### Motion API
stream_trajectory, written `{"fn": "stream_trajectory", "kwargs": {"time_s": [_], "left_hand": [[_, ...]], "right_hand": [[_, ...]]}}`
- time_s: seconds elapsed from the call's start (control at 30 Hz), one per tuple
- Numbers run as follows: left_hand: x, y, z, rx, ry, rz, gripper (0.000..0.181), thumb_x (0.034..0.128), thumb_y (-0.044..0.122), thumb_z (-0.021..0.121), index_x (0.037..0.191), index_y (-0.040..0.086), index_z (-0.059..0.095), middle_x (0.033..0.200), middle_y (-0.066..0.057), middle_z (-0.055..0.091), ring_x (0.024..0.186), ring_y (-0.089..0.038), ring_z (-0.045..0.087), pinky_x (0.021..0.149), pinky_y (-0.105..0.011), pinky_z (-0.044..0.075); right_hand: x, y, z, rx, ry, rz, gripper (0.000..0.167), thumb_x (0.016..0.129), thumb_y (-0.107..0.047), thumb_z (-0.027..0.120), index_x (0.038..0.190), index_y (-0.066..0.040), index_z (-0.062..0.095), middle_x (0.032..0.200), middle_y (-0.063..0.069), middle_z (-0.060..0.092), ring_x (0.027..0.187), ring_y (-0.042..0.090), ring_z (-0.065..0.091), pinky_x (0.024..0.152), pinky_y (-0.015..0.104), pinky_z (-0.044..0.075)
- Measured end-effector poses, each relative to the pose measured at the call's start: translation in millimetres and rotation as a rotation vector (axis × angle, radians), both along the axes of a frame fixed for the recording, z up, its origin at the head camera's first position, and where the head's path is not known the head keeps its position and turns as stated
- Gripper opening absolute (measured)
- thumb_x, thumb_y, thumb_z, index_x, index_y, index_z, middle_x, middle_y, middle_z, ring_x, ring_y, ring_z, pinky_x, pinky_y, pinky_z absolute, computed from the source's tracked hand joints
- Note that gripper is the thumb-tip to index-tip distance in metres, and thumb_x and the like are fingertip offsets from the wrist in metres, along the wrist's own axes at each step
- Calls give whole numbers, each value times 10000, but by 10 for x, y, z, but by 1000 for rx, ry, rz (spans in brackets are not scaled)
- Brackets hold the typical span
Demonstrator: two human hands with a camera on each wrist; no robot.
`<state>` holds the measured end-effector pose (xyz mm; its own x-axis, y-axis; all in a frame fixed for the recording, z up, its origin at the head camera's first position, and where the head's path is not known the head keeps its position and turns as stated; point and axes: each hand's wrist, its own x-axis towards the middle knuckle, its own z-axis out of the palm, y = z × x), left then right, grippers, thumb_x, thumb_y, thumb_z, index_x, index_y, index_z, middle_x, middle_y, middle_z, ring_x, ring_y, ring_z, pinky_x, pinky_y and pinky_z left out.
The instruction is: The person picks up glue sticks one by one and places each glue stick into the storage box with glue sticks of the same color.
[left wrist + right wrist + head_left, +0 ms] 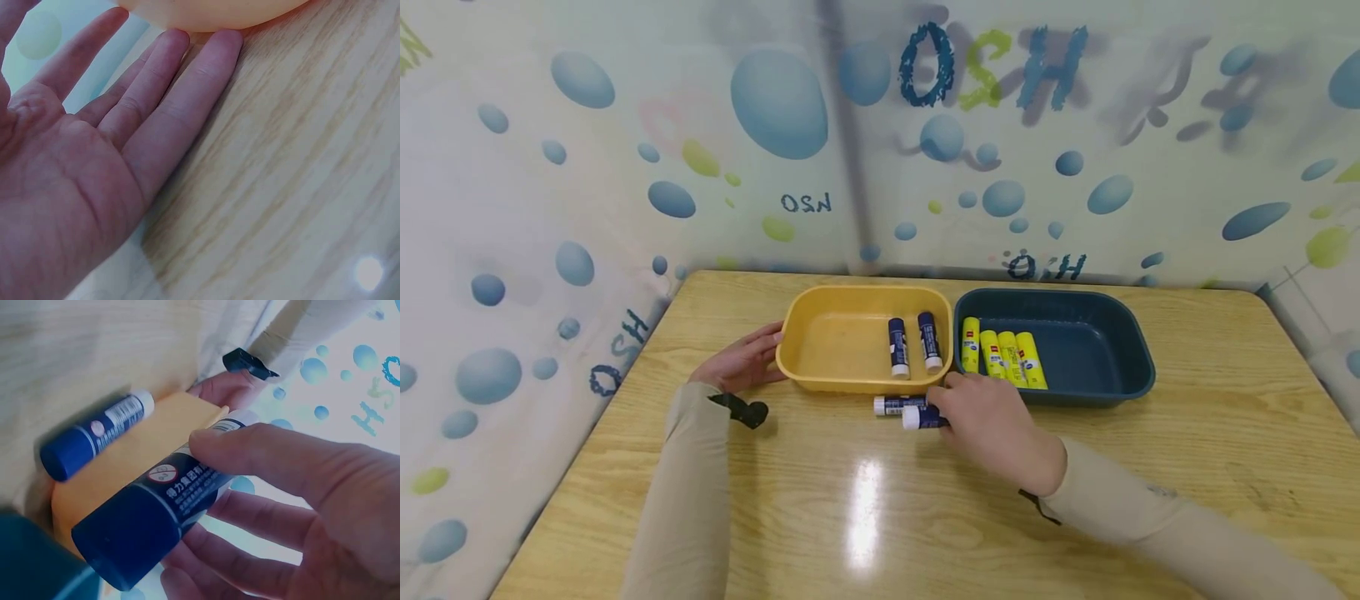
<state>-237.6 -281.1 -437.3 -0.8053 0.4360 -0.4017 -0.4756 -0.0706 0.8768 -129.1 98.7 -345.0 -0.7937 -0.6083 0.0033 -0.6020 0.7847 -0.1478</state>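
Note:
My right hand [988, 425] pinches a dark blue glue stick [169, 494] with a white end, thumb on one side and fingers on the other, just in front of the yellow-orange bin [850, 386]. Another dark blue glue stick [100, 434] lies on the table along the bin's front wall. Two more blue glue sticks [898, 346] lie inside that bin, toward its right end. My left hand [743, 360] rests at the bin's left end, its fairly straight fingertips touching the outer wall.
A dark blue bin [1093, 354] stands right beside the yellow-orange one. Several yellow glue sticks [992, 354] lie in its left part. Both bins sit toward the back of a wooden table [790, 508], before a wall covering [895, 192] with bubble prints.

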Motion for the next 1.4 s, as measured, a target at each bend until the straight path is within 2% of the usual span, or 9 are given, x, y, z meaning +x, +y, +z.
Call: {"fn": "stream_trajectory", "kwargs": {"time_s": [0.13, 0.37, 0.57, 0.77, 0.97, 1.2, 1.4], "left_hand": [[-3, 5, 13, -8, -16, 4, 642, 1051, 251, 438, 1564, 117, 78, 1580, -151, 139, 1203, -150, 477, 982, -477, 440], [2, 11, 21, -4, -28, 27, 626, 1050, 242, 443, 1563, 121, 105, 1556, -124, 212, 1160, -128, 519, 959, -470, 463], [4, 11, 10, 15, -33, 40, 609, 1053, 228, 431, 1560, 110, 115, 1443, -48, 374, 1138, -120, 540, 941, -464, 479], [-1, 7, 4, 1, -27, 34, 614, 1055, 243, 425, 1562, 115, 104, 1465, -59, 339, 1136, -111, 541, 942, -454, 480], [-7, -5, 1, -3, -31, 34, 607, 1060, 241, 410, 1563, 117, 95, 1499, -87, 295, 1136, -113, 542, 948, -455, 475], [-2, -3, 8, -19, -19, 13, 599, 1067, 240, 385, 1564, 113, 77, 1559, -141, 186, 1149, -117, 526, 964, -453, 462], [1, 2, 14, -15, -17, 8, 594, 1069, 235, 375, 1563, 110, 72, 1562, -140, 180, 1162, -124, 515, 971, -455, 456]], "right_hand": [[-52, 13, 71, 32, 7, -11, 316, 777, -217, 823, 1053, -106, 718, 914, 57, 658, 733, 193, 600, 591, 309, 522], [-135, 24, 192, 85, 30, -6, 405, 764, -240, 838, 1124, -106, 714, 921, 80, 661, 732, 214, 593, 593, 327, 534], [-219, 37, 263, 95, 55, -10, 353, 764, -244, 842, 1065, -97, 731, 857, 64, 637, 696, 192, 555, 634, 322, 532], [-329, 61, 296, 100, 45, 4, 286, 782, -233, 828, 1012, -90, 733, 818, 40, 612, 678, 182, 519, 598, 298, 492], [-478, 72, 323, 75, -19, 73, 226, 788, -176, 818, 990, -106, 745, 848, 25, 635, 708, 186, 526, 633, 327, 450], [-637, -3, 319, 88, -77, 164, 208, 796, -196, 817, 991, -164, 754, 894, -16, 651, 845, 177, 572, 838, 481, 424], [-754, -85, 307, 94, -96, 251, 243, 806, -193, 810, 1042, -166, 755, 911, -24, 638, 829, 157, 525, 751, 387, 417]]}}
